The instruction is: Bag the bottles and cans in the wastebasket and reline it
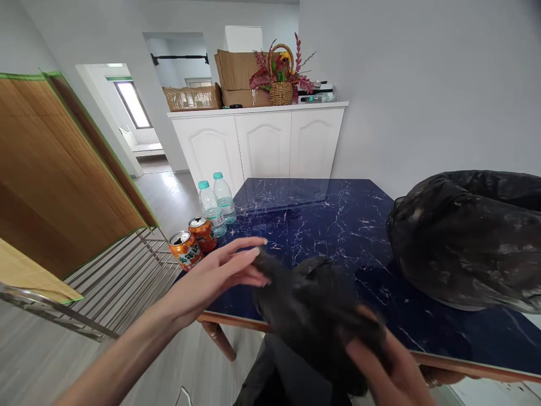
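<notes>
A crumpled black plastic bag [313, 304] is stretched between my two hands over the table's front edge, partly blurred by motion. My left hand [236, 265] pinches its left end between thumb and fingers. At its right end, my right hand [391, 363] has its fingers wrapped around the bunched plastic; some of those fingers are hidden in the folds. Beyond my left hand, two orange drink cans [186, 250] stand upright at the table's left edge, with two clear bottles [212, 208] with teal caps behind them.
The dark blue marble-patterned table [338, 217] has a large bin [469, 242] lined with black plastic on its right side. A metal rack [122, 270] stands at left on the floor. At the back, a white cabinet [266, 141] bears cardboard boxes [240, 70] and a flower basket [281, 93].
</notes>
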The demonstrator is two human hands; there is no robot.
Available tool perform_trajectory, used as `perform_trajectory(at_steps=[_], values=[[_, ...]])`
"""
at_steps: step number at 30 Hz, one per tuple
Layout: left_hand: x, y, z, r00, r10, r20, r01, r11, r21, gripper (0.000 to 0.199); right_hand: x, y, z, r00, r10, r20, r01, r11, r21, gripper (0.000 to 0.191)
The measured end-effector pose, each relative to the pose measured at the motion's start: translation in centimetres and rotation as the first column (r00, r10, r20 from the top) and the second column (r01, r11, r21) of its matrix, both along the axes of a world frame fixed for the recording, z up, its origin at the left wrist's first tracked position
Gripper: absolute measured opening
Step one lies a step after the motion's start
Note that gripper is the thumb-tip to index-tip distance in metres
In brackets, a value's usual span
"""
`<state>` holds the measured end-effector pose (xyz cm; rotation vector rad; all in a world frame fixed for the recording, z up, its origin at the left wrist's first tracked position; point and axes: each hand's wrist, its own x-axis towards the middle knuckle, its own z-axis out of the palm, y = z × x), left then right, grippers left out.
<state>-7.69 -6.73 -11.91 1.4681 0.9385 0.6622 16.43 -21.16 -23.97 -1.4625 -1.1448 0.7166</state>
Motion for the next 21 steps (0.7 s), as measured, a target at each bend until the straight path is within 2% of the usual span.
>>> perform_trajectory(at_steps=[2, 3, 4, 6, 8, 9, 11, 13, 14, 15, 17, 19, 21], values=[[2.4, 0.5, -1.3, 0.999, -0.031, 0.009, 0.029, 0.978, 0.205, 0.069, 2.0, 2.0, 0.5, 0.991, -0.113, -0.073, 0.108, 0.991, -0.080, 0.053], [3.4, 0.7, -2.1, 0.999, -0.033, -0.027, 0.040, 0.937, 0.347, 0.072, 3.0, 3.1, 0.5, 0.986, -0.144, -0.090, 0.133, 0.985, -0.111, 0.057], [4.1, 0.8, -3.0, 0.995, -0.033, -0.096, 0.076, 0.871, 0.486, 0.073, 4.0, 4.2, 0.3, 0.981, -0.167, -0.096, 0.153, 0.979, -0.138, 0.060], [5.1, 1.1, -4.9, 0.960, -0.031, -0.279, 0.223, 0.686, 0.693, 0.065, 5.8, 6.1, -0.7, 0.983, -0.167, -0.080, 0.150, 0.972, -0.180, 0.062], [5.5, 1.5, -6.7, 0.881, -0.049, -0.471, 0.421, 0.533, 0.734, 0.055, 7.2, 7.3, -1.9, 0.990, -0.131, -0.045, 0.119, 0.971, -0.207, 0.062], [5.6, 1.7, -7.4, 0.840, -0.058, -0.540, 0.495, 0.488, 0.719, 0.053, 7.6, 7.5, -2.5, 0.993, -0.118, -0.016, 0.112, 0.972, -0.208, 0.063], [5.8, 2.2, -8.7, 0.777, -0.068, -0.626, 0.583, 0.455, 0.673, 0.053, 7.8, 7.4, -2.9, 0.981, -0.164, 0.101, 0.179, 0.971, -0.158, 0.073], [6.1, 2.7, -9.7, 0.735, -0.068, -0.675, 0.627, 0.448, 0.637, 0.056, 7.1, 6.7, -2.5, 0.919, -0.270, 0.286, 0.286, 0.958, -0.014, 0.082], [6.2, 2.9, -10.1, 0.719, -0.069, -0.691, 0.644, 0.438, 0.627, 0.057, 6.6, 6.2, -2.0, 0.874, -0.300, 0.382, 0.291, 0.953, 0.082, 0.080], [6.4, 3.0, -10.5, 0.708, -0.071, -0.703, 0.659, 0.423, 0.622, 0.058, 5.9, 5.8, -1.5, 0.831, -0.301, 0.468, 0.250, 0.953, 0.170, 0.074], [6.8, 3.2, -11.2, 0.698, -0.078, -0.712, 0.680, 0.384, 0.624, 0.060, 4.6, 5.3, -0.7, 0.765, -0.205, 0.610, 0.053, 0.965, 0.258, 0.060], [7.1, 3.4, -11.9, 0.693, -0.078, -0.717, 0.692, 0.353, 0.630, 0.063, 3.8, 5.5, -0.9, 0.694, -0.035, 0.719, -0.150, 0.970, 0.192, 0.057], [7.3, 3.5, -12.6, 0.677, -0.071, -0.733, 0.707, 0.343, 0.619, 0.067, 3.4, 6.2, -1.9, 0.616, 0.131, 0.777, -0.240, 0.970, 0.027, 0.063]])
